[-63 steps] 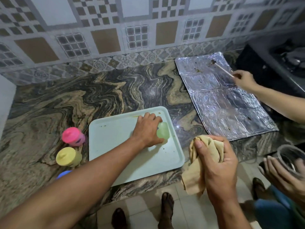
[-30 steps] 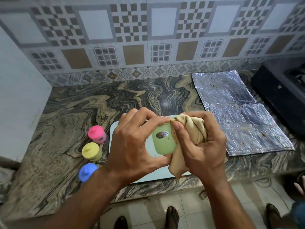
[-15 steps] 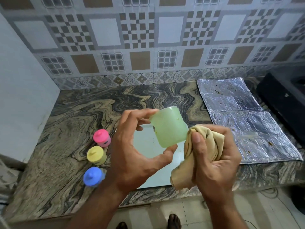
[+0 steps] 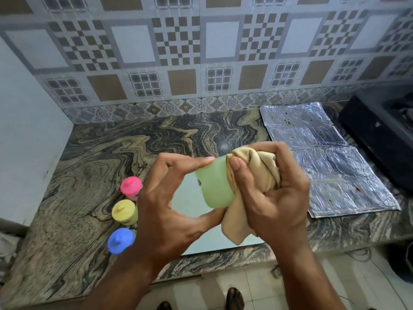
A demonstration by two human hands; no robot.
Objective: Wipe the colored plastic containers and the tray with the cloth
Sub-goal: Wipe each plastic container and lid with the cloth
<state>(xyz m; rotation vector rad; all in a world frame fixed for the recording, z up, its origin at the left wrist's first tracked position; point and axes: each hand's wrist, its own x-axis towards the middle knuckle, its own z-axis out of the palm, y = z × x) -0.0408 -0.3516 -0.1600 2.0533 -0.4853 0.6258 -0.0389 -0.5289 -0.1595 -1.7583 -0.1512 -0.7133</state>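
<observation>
While the left hand (image 4: 163, 211) pinches the green container (image 4: 213, 186), the right hand (image 4: 274, 198) presses the bunched cloth (image 4: 257, 173) against it.

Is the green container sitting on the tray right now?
No, the green container is held in the air by the left hand above the tray, with the right hand pressing the cloth on it.

The green container (image 4: 213, 186) is matt translucent plastic; the cloth (image 4: 254, 173) is soft; the surface (image 4: 134, 142) is glossy stone; the foil sheet (image 4: 330, 162) is crinkled and shiny.
</observation>
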